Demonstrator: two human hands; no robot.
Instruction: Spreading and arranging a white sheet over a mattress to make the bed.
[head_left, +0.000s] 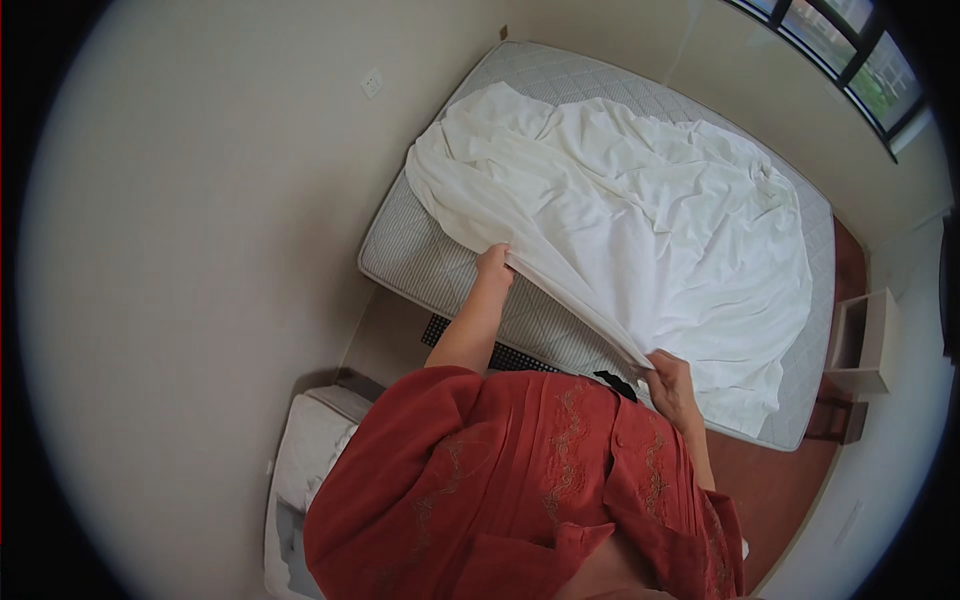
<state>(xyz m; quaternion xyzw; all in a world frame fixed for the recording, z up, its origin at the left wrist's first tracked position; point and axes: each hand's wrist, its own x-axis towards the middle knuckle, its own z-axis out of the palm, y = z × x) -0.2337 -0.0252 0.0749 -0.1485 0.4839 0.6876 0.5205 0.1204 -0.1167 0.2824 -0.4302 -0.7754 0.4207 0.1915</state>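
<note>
A rumpled white cloth, probably a bed sheet or quilt cover, is spread over much of a pale quilted mattress. My left hand grips its near edge over the striped side of the mattress. Lower and to the right, my right hand pinches the same edge close to my body. Between my hands the edge is stretched in a nearly straight line, with folds fanning out from the right hand. The fingertips of both hands are partly hidden.
A wall with a socket runs along the left. Windows are at upper right. On the right stands a small white cabinet above reddish flooring. Behind my left side is a pale padded piece, partly hidden.
</note>
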